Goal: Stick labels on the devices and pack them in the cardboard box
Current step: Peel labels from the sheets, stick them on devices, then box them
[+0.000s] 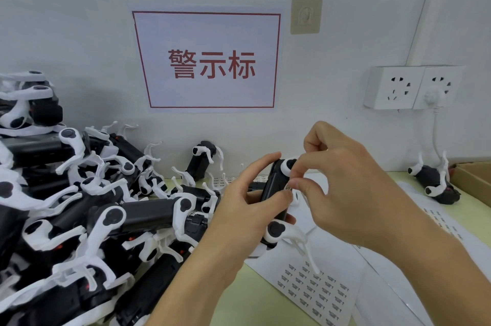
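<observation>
Left hand (247, 193) grips the device (275, 193); right fingers (300, 182) pinch a label (288, 188) against it.

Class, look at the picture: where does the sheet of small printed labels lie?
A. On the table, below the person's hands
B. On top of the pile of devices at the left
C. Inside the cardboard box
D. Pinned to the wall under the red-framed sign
A: the label sheet lies flat on the table, below the left hand and right hand holding a device.
</observation>
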The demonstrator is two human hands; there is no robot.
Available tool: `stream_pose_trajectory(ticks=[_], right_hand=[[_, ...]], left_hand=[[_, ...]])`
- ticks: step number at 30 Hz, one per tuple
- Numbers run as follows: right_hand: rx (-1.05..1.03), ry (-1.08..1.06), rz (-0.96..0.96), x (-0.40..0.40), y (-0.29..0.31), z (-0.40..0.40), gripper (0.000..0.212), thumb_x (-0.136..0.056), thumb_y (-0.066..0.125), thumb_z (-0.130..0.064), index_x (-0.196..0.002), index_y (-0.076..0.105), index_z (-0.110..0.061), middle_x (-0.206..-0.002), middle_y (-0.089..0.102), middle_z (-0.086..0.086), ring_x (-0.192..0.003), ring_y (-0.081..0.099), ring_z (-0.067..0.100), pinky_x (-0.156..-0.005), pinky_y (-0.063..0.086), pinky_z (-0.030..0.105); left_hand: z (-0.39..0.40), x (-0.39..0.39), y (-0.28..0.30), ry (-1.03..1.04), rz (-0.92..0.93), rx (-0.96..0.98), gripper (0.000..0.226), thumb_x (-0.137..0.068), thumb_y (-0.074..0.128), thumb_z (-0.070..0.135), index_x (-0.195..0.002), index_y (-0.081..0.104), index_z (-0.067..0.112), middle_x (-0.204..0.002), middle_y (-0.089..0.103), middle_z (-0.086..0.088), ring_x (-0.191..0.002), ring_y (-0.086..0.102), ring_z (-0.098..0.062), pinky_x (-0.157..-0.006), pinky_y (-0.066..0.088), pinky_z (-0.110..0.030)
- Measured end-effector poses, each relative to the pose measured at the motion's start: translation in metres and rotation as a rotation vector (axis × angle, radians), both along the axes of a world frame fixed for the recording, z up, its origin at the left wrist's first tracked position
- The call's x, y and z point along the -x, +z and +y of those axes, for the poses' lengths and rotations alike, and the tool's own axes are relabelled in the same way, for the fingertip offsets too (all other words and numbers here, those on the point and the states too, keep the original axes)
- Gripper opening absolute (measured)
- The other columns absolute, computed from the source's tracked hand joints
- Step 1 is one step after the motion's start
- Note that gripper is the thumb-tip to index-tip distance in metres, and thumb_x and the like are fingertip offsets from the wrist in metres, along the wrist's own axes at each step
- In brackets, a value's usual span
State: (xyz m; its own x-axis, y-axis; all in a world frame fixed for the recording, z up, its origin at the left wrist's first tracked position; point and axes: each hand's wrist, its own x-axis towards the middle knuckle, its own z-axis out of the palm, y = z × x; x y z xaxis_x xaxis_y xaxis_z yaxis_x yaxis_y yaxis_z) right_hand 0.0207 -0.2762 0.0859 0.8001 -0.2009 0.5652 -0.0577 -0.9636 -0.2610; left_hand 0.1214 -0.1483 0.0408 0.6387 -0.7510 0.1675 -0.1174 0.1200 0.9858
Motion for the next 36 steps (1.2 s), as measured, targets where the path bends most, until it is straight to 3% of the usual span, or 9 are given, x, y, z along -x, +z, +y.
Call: stream_pose_trajectory(ticks=[4,17,21,26,32,36], right_hand=[[0.005,-0.003,0.002,0.000,0.001,0.001,0.014,-0.086,0.071,-0.020,-0.074,0.067,-0.026,-0.086,0.034,-0.016,-0.080,0.044,0.004,-0.061,0.036,0.024],[0.046,0.009,-0.028,0.000,0.001,0.005,0.010,-0.085,0.071,-0.017,-0.075,0.069,-0.020,-0.085,0.033,-0.013,-0.074,0.043,0.001,-0.059,0.038,0.027],[0.086,-0.004,-0.036,0.001,0.002,0.006,0.009,-0.082,0.074,-0.015,-0.074,0.071,-0.018,-0.084,0.035,-0.009,-0.068,0.039,-0.002,-0.055,0.031,0.022],[0.132,-0.022,-0.052,0.002,0.002,0.006,0.009,-0.079,0.077,-0.017,-0.073,0.072,-0.020,-0.083,0.036,-0.008,-0.066,0.037,-0.003,-0.054,0.027,0.015],[0.178,-0.064,-0.083,0.002,0.001,0.007,0.010,-0.076,0.080,-0.018,-0.071,0.072,-0.022,-0.082,0.039,-0.007,-0.065,0.041,0.014,-0.053,0.029,0.014],[0.197,-0.080,-0.103,0.001,0.001,0.008,0.009,-0.075,0.082,-0.019,-0.071,0.074,-0.023,-0.081,0.038,-0.008,-0.066,0.041,0.016,-0.053,0.028,0.014]], left_hand=[[0.001,0.000,0.000,0.014,-0.005,0.000,0.047,-0.093,0.067,0.018,-0.119,0.060,0.057,-0.095,0.077,-0.007,-0.077,0.075,-0.023,-0.069,0.058,-0.024],[0.002,0.002,0.004,0.036,-0.022,0.002,0.043,-0.092,0.066,0.021,-0.115,0.061,0.056,-0.094,0.076,-0.008,-0.074,0.074,-0.023,-0.071,0.058,-0.026],[0.003,0.003,0.005,0.044,-0.030,0.014,0.043,-0.093,0.066,0.019,-0.114,0.061,0.056,-0.094,0.076,-0.010,-0.073,0.073,-0.023,-0.072,0.059,-0.031],[0.003,0.005,0.007,0.056,-0.022,0.040,0.043,-0.090,0.066,0.018,-0.114,0.062,0.053,-0.092,0.075,-0.011,-0.070,0.073,-0.022,-0.064,0.057,-0.023],[0.004,0.005,0.009,0.056,-0.020,0.036,0.043,-0.090,0.065,0.018,-0.114,0.062,0.054,-0.091,0.076,-0.010,-0.070,0.072,-0.022,-0.062,0.055,-0.019],[0.005,0.004,0.010,0.054,-0.016,0.034,0.043,-0.089,0.065,0.019,-0.112,0.062,0.055,-0.091,0.076,-0.009,-0.070,0.073,-0.021,-0.060,0.053,-0.015]])
